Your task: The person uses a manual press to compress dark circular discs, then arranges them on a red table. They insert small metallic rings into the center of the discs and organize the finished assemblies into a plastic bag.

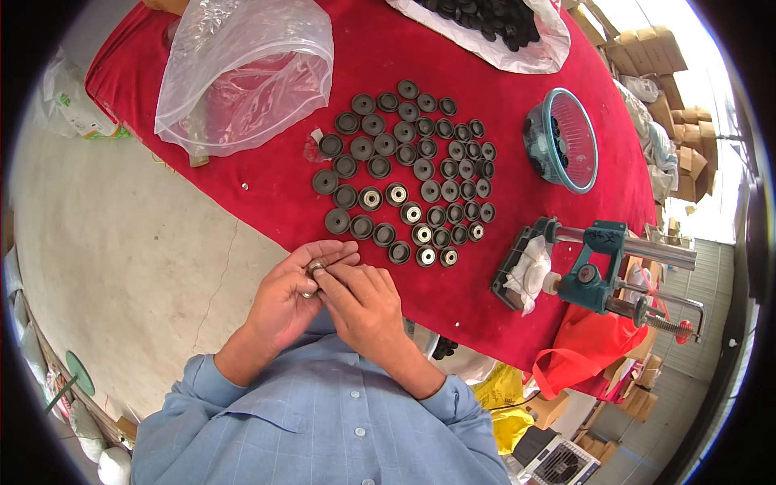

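Close to my body, at the near edge of the red cloth, my left hand [279,299] holds a few small shiny metal rings [316,266] in its curled fingers. My right hand [365,310] meets it, thumb and fingertips pinching at the same rings; the fingers partly hide them. Beyond my hands, many round black caps [385,144] lie spread in loose rows on the red cloth [453,311]. Several caps in the nearer rows have a silver ring seated in the middle, such as the ringed cap [396,194].
A teal hand press [594,271] stands at the right, a white plastic wad on its base. Behind it sits a blue-rimmed basket [594,166] with black parts. A clear plastic bag [242,89] lies far left; a white sack [558,40] of black discs lies at the back.
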The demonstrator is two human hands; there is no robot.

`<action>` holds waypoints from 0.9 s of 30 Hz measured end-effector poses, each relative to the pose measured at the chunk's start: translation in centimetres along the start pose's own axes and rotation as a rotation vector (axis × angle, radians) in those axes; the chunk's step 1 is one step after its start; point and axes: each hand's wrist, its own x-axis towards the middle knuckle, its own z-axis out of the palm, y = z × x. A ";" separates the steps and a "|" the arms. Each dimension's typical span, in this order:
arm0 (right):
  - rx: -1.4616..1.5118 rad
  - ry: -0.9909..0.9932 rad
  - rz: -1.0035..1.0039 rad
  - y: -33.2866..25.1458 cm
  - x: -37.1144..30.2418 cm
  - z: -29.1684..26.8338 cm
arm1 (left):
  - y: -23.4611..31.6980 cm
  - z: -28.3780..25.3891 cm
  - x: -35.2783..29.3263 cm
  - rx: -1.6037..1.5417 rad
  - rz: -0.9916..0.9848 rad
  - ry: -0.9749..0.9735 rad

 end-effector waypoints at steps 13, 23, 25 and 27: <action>-0.001 0.241 0.024 4.0 4.0 1.1 | 1.9 -1.1 -1.4 0.177 -0.089 0.185; -0.261 0.147 -0.097 4.3 3.3 2.8 | 2.5 -1.0 -2.0 0.252 -0.077 0.274; -0.366 0.137 -0.090 3.9 2.4 2.9 | 2.7 -1.0 -1.9 0.255 -0.069 0.274; -0.434 0.119 -0.059 3.2 1.5 3.0 | 2.9 -1.4 -2.0 0.260 -0.071 0.254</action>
